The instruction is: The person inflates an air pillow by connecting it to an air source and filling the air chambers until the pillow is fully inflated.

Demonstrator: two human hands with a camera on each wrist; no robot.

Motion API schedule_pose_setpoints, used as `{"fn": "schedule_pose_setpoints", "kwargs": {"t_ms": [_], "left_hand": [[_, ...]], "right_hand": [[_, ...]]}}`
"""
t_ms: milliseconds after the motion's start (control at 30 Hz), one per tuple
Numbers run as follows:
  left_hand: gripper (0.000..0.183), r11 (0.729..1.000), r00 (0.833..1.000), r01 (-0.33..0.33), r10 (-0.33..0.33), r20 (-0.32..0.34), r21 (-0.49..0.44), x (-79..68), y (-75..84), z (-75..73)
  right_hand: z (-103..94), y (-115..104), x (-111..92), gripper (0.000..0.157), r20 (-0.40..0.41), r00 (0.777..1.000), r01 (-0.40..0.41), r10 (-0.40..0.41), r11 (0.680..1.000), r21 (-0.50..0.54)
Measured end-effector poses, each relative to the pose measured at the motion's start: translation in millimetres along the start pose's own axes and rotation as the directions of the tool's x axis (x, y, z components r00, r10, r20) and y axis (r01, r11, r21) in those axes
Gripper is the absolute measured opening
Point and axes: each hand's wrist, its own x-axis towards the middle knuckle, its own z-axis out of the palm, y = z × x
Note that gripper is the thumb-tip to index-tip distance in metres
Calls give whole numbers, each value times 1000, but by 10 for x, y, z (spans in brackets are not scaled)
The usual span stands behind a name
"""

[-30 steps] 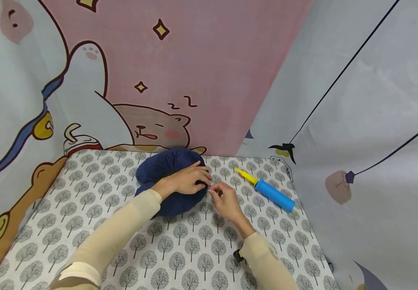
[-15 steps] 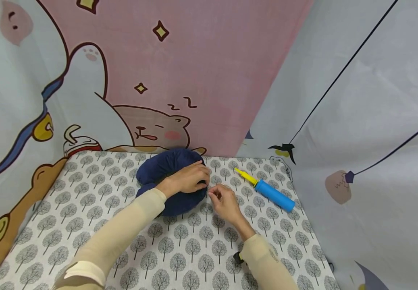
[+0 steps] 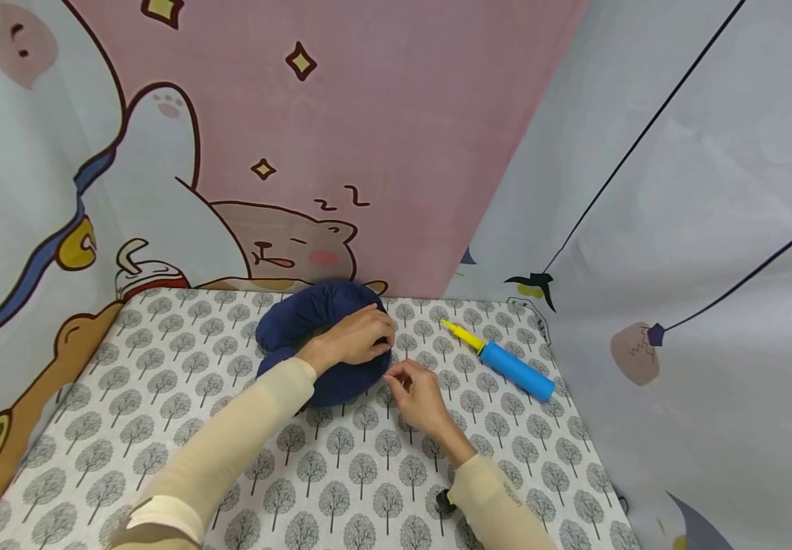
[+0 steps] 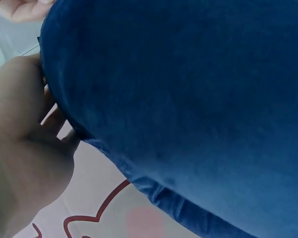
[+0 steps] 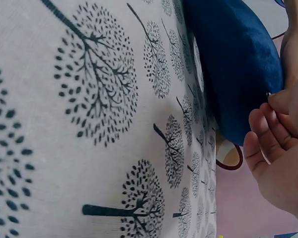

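Observation:
A navy blue U-shaped neck pillow (image 3: 320,302) lies on the cloth near the back wall, its opening to the left. My left hand (image 3: 357,336) grips its right edge; in the left wrist view the fingers (image 4: 54,121) go behind the velvety rim. Just nearer to me, my right hand (image 3: 418,393) pinches at that same edge. A tiny shiny tab, apparently a zipper pull (image 5: 268,94), shows at the right thumb tip in the right wrist view. Most of the tab is hidden by the fingers.
A hand pump with a blue barrel (image 3: 515,370) and yellow nozzle end lies right of the hands. White cloth (image 3: 334,458) printed with trees covers the table. Cartoon-printed curtains (image 3: 396,153) enclose the back and sides.
My right hand has slid slightly left and toward me along the pillow's edge. The left hand has drawn its fingers in on the rim. The pump has stayed put.

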Motion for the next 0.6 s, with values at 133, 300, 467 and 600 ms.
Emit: {"fn": "schedule_pose_setpoints", "kwargs": {"t_ms": [133,300,467,600], "left_hand": [[17,996,1000,16,-15,20,-90,-44,-51,-23],[37,973,990,136,-139,1,-188,-276,-214,-155],[45,941,958,244,-272,-95,-235,-610,-501,-313],[49,918,917,331,-368,-156,-220,-898,-711,-368]], "right_hand": [[-2,43,-28,5,-12,999,-48,48,999,0],[-6,95,-90,5,-18,997,-76,76,997,-10],[0,42,-159,8,-47,992,-118,118,993,-11],[52,-68,-231,23,-83,991,-106,103,994,-33]]}}
